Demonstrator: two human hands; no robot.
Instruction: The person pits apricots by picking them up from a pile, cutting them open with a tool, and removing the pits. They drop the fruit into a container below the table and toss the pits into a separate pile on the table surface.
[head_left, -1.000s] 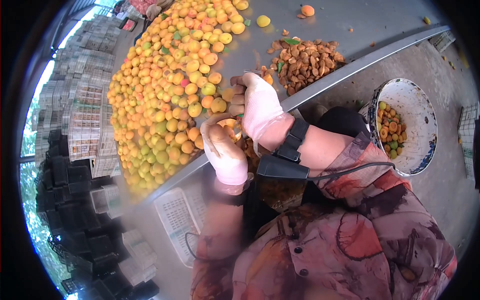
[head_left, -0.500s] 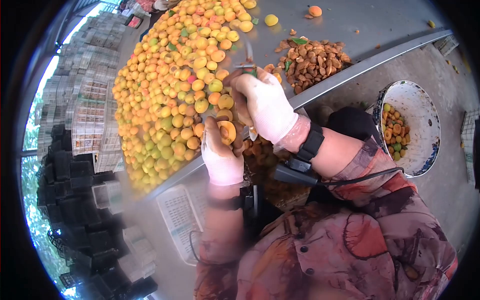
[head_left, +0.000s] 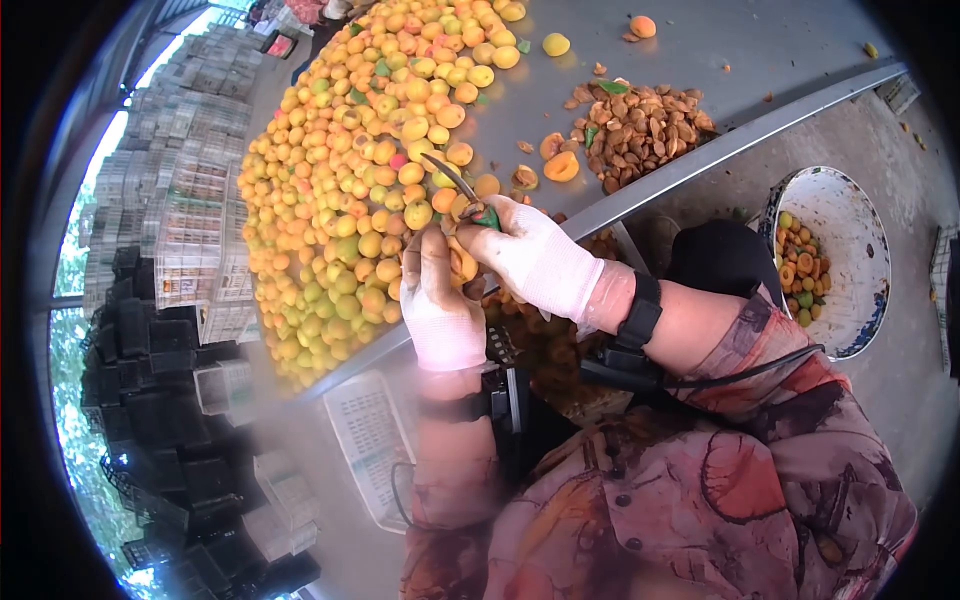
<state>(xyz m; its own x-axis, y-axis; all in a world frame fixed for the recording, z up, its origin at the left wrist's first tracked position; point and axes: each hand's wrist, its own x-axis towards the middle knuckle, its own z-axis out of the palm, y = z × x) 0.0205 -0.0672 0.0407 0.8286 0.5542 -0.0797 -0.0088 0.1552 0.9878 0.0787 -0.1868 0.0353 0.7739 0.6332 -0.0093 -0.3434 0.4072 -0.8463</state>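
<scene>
Over the table's front edge, my left hand (head_left: 440, 300), in a stained white glove, is closed on a cut apricot (head_left: 462, 262) with its orange flesh showing. Just right of it and nearly touching, my right hand (head_left: 535, 258), gloved too, grips a small curved knife (head_left: 453, 177) with a green handle, blade pointing up and left. Beyond both hands spreads a large heap of apricots (head_left: 345, 190). A pile of brown pits (head_left: 645, 135) lies on the metal table to the right, with a halved apricot (head_left: 562, 167) beside it.
The metal table edge (head_left: 690, 165) runs diagonally past my hands. At the right stands a white bucket (head_left: 850, 270) with apricot pieces inside. Below the edge are a white crate (head_left: 370, 440) and a container of apricot halves. Stacked crates (head_left: 190, 230) fill the left. Another person's hand (head_left: 335, 9) shows at the top.
The knife has swung clear into view, its blade above the apricot. My right hand has moved slightly down and right in the view. The cut apricot is now more hidden between both hands.
</scene>
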